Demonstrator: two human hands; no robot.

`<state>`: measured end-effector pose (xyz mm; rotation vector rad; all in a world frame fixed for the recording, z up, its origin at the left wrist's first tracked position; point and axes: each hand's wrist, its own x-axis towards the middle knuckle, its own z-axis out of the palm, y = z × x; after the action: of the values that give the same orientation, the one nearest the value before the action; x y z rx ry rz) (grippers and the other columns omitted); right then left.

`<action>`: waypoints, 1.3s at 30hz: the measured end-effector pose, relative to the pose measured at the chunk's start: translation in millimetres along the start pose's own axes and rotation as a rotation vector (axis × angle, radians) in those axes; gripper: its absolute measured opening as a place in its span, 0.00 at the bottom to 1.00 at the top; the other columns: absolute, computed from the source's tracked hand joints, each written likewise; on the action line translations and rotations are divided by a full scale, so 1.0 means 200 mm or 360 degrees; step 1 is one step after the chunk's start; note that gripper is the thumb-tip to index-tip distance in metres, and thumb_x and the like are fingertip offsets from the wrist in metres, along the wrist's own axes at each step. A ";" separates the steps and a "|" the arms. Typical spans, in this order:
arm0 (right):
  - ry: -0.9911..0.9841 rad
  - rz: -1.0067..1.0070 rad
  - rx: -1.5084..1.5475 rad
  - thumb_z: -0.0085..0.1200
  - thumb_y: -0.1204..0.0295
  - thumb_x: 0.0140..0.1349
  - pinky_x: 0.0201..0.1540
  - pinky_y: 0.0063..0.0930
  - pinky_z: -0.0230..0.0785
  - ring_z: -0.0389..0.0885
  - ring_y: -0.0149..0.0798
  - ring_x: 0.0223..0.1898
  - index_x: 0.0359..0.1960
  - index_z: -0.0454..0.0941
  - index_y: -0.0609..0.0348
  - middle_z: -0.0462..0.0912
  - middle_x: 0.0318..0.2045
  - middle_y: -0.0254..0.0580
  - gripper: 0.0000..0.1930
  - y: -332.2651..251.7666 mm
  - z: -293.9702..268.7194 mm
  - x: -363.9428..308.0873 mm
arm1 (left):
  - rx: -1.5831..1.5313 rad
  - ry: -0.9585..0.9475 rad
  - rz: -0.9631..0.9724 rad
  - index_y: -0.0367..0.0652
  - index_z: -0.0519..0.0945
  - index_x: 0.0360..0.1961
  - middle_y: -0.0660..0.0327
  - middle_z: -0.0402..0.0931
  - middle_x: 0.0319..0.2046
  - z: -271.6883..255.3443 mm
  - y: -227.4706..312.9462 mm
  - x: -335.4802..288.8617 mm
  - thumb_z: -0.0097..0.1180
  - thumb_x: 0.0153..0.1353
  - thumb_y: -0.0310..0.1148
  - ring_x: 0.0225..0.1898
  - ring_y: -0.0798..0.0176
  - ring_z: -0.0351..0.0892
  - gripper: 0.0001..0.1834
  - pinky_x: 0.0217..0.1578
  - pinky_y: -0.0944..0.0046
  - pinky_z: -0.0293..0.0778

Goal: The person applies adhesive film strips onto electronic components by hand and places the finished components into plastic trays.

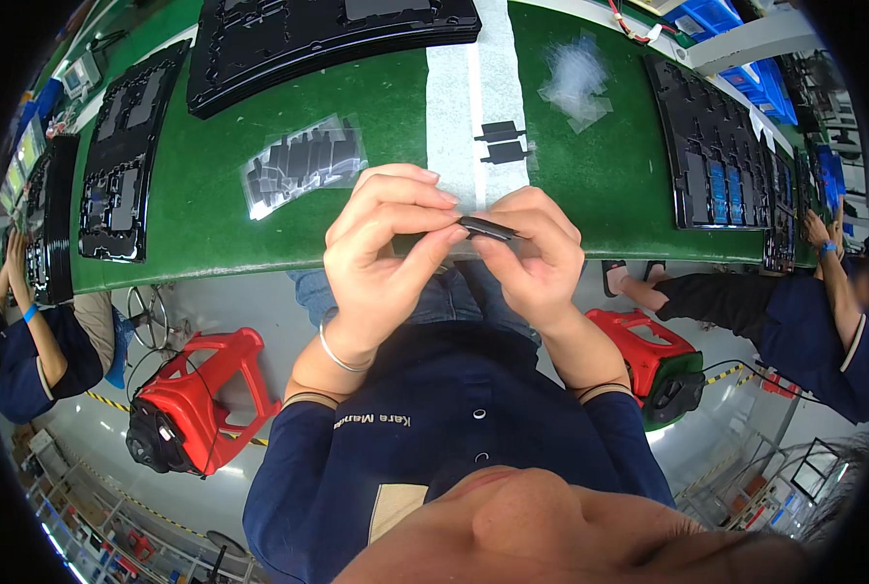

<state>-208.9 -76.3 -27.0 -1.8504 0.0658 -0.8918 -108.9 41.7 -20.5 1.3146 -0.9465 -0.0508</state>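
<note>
Left hand (381,258) and right hand (537,258) pinch a small black strip (488,229); loosened fingertips could drop it onto the lap below.

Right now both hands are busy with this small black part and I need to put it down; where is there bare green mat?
Bare green mat lies between the loose black pieces and the right tray. Another patch lies below the bag of parts. The left trays are crowded.
</note>
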 end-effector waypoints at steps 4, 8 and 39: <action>0.0198 -0.0195 -0.0161 0.61 0.82 0.41 0.25 0.23 0.65 0.74 0.35 0.24 0.30 0.78 0.65 0.76 0.23 0.42 0.11 0.02 0.04 0.00 | 0.0413 0.0168 0.0324 0.39 0.79 0.25 0.60 0.77 0.30 0.05 0.00 0.00 0.65 0.36 0.19 0.41 0.54 0.73 0.11 0.42 0.60 0.69; 0.0263 -0.0162 -0.0204 0.61 0.82 0.41 0.23 0.23 0.65 0.74 0.36 0.23 0.30 0.77 0.66 0.75 0.23 0.41 0.11 0.01 0.06 0.02 | 0.0580 0.0189 0.0378 0.38 0.80 0.29 0.59 0.77 0.34 0.06 -0.01 -0.02 0.64 0.37 0.23 0.44 0.52 0.70 0.13 0.45 0.56 0.66; 0.0088 0.0499 0.0612 0.59 0.79 0.48 0.34 0.18 0.61 0.68 0.26 0.29 0.35 0.77 0.63 0.74 0.29 0.35 0.10 0.00 -0.05 0.07 | -0.0773 -0.0019 -0.0585 0.33 0.59 0.57 0.48 0.75 0.43 0.03 0.00 -0.13 0.51 0.53 0.16 0.45 0.60 0.75 0.29 0.46 0.65 0.70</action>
<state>-204.2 -91.0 -17.2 -1.4104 0.1991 -0.6806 -128.3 51.2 -36.1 1.0163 -0.6372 -0.5400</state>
